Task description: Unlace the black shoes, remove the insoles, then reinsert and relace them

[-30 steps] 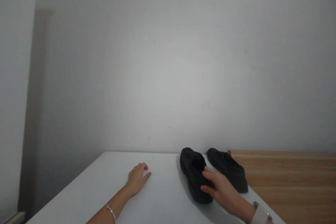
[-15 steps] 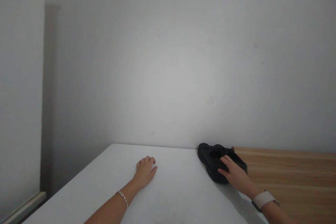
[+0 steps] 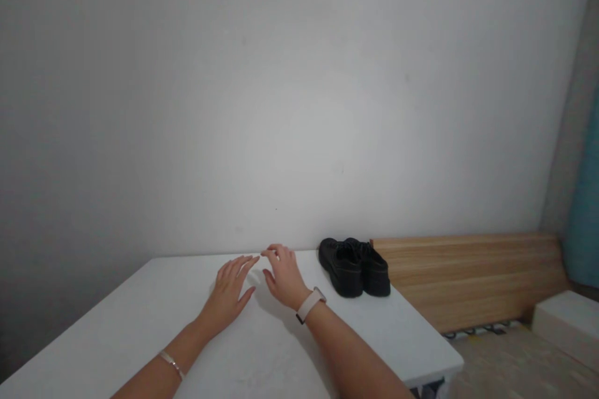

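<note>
Two black lace-up shoes (image 3: pixel 347 275) stand side by side at the back right of the white table (image 3: pixel 140 318), toes toward the wall. My left hand (image 3: pixel 229 287) is over the middle of the table, fingers stretched out and thumb apart, holding nothing. Close beside it is my right hand (image 3: pixel 284 274), its fingers loosely bent and apart with nothing between them. The fingertips of both hands nearly meet. The right hand is left of the shoes and does not touch them.
Behind the table rises a plain pale wall (image 3: pixel 299 106). A wooden board (image 3: pixel 468 280) runs along the wall to the right, beyond the table's edge. Further right are a white box-like block (image 3: pixel 568 324) and a blue curtain-like cloth (image 3: pixel 584 199).
My right hand has left the shoes and moved left toward my left hand. The left hand's fingers have straightened. The view has turned right, showing more of the board.
</note>
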`<control>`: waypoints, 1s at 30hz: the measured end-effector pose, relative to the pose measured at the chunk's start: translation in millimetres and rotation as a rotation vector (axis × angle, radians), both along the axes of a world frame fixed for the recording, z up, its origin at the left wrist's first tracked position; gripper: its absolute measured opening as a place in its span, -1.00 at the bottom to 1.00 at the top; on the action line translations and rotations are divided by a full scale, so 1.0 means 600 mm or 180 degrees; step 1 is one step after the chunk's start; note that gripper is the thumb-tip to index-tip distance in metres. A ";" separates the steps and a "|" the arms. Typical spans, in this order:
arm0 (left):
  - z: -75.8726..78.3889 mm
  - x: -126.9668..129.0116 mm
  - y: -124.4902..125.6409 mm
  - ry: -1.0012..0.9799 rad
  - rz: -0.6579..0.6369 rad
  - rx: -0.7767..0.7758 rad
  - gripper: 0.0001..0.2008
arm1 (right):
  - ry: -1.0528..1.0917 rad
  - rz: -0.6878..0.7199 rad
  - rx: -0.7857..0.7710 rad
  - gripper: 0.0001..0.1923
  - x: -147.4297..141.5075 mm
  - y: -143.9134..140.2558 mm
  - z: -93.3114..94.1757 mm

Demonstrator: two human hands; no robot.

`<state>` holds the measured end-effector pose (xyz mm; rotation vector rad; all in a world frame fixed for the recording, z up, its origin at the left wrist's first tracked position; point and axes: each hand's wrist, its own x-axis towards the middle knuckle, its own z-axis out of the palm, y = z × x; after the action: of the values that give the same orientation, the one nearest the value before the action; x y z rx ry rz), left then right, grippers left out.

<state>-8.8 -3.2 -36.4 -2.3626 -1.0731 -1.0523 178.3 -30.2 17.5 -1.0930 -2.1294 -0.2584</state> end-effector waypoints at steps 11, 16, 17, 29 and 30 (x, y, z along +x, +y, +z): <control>0.027 0.005 -0.035 0.0039 -0.0335 -0.0179 -0.81 | -0.0120 0.0875 -0.0217 -0.50 -0.007 -0.015 -0.047; 0.034 0.001 -0.042 -0.0173 -0.0296 -0.0275 -0.81 | 0.0091 0.0879 -0.0128 -0.65 -0.006 -0.009 -0.046; 0.033 0.000 -0.042 -0.0233 -0.0304 -0.0300 -0.81 | 0.0101 0.0888 -0.0131 -0.67 -0.004 -0.009 -0.045; 0.027 -0.003 -0.044 -0.0650 -0.0338 -0.0583 -0.77 | 0.0118 0.1164 -0.0651 -0.54 0.007 -0.012 -0.047; 0.028 -0.004 -0.045 -0.0638 -0.0326 -0.0615 -0.78 | 0.0104 0.1165 -0.0657 -0.53 0.007 -0.012 -0.048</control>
<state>-11.0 -30.0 -19.6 -2.5290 -1.1817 -1.2987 182.3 -37.3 -11.3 -0.7884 -2.3141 0.1527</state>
